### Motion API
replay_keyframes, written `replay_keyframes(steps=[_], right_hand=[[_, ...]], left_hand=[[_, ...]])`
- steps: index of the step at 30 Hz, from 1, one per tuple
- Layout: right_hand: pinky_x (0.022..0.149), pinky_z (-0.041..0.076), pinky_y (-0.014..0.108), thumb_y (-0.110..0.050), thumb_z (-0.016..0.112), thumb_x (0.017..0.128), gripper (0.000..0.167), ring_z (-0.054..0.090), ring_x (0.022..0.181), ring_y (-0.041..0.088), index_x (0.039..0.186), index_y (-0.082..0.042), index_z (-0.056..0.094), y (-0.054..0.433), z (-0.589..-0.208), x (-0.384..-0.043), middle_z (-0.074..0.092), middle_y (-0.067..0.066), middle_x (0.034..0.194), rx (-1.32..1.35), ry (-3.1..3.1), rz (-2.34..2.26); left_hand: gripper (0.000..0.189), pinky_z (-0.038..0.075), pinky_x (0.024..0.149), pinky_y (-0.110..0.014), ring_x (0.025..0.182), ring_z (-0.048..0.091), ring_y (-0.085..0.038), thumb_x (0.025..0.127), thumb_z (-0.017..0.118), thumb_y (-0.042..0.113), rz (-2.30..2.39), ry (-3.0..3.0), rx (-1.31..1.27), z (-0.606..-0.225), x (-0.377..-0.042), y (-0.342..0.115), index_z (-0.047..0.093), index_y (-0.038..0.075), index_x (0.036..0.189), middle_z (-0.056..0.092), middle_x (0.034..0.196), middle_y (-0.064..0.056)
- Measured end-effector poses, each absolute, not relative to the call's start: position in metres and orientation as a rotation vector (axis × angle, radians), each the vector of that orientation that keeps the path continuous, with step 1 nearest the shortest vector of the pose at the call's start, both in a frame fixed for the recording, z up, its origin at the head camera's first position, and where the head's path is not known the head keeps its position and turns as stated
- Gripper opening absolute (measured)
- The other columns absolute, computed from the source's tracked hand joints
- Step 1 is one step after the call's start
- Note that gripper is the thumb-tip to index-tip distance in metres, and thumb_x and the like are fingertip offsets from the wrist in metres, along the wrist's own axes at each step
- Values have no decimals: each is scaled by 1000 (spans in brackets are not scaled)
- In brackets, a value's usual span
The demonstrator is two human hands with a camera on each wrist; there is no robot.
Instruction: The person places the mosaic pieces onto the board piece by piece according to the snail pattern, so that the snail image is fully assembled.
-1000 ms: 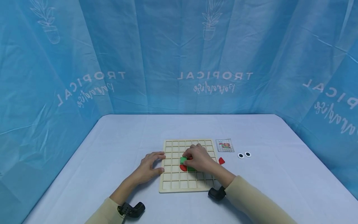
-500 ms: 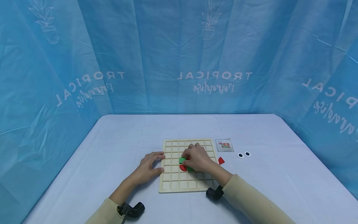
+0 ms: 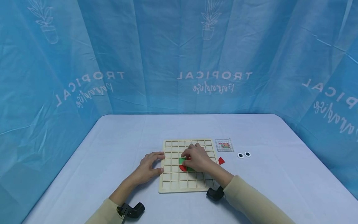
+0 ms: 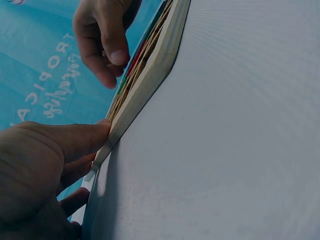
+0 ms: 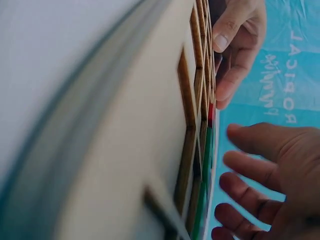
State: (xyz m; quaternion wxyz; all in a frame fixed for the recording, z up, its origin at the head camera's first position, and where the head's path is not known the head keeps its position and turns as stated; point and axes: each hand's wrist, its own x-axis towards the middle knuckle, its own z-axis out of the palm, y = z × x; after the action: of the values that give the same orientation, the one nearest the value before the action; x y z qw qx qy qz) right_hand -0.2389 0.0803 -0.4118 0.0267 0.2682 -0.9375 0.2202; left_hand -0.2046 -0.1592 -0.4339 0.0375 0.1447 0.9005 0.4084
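A pale wooden grid board [image 3: 174,185] lies on the table. My left hand [image 3: 147,168] rests at its left edge, thumb and fingertips touching the side. My right hand [image 3: 197,158] is over the board's middle, thumb and index fingertip beside a green square [image 3: 182,161] that looks flat in a cell. In the right wrist view the right hand [image 5: 280,175] has its fingers apart and loosely bent, with nothing seen between them. Just below the square is a red rounded piece [image 3: 183,168], with a green piece [image 3: 190,169] beside it. Another red piece is partly hidden under the right hand.
A small picture card [image 3: 224,145] with a printed grid lies right of the board. Near the board's right edge sits a loose red quarter-round piece [image 3: 221,161]. Two round eye pieces [image 3: 244,155] lie farther right. A blue curtain [image 3: 179,56] hangs behind the table.
The green square has shifted slightly left and now looks level in its cell. My right hand moved a little left with it, and the left hand stayed at the board's edge.
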Motion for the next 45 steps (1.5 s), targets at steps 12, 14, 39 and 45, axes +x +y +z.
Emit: replay_keyframes(steps=[12, 14, 39, 45], right_hand=[[76, 43, 31, -23, 75, 78, 23, 45, 94, 15, 101, -17, 72, 122, -389, -231, 62, -3, 97, 584, -2894, 851], [77, 43, 32, -23, 75, 79, 25, 46, 95, 15, 102, -18, 72, 136, -389, -230, 62, -3, 99, 532, -2906, 843], [81, 50, 34, -19, 82, 68, 28, 47, 103, 17, 94, -25, 72, 237, -414, -180, 62, -5, 101, 364, -3137, 731], [79, 45, 31, -19, 83, 67, 30, 45, 98, 12, 91, -30, 71, 232, -415, -175, 58, -10, 94, 416, -3129, 690]], left_hand=[[47, 16, 113, -57, 138, 29, -31, 81, 72, 18, 1256, 2778, 462, -434, -204, -158, 56, 10, 124, 44, 145, -4], [47, 16, 113, -57, 139, 29, -31, 81, 72, 18, 1252, 2779, 460, -434, -204, -158, 57, 11, 124, 44, 145, -4], [45, 16, 113, -59, 140, 27, -30, 82, 71, 18, 1263, 2764, 400, -433, -204, -158, 57, 12, 125, 44, 145, -2], [45, 17, 112, -60, 140, 27, -30, 82, 71, 19, 1260, 2766, 410, -433, -204, -159, 57, 13, 124, 44, 145, -1]])
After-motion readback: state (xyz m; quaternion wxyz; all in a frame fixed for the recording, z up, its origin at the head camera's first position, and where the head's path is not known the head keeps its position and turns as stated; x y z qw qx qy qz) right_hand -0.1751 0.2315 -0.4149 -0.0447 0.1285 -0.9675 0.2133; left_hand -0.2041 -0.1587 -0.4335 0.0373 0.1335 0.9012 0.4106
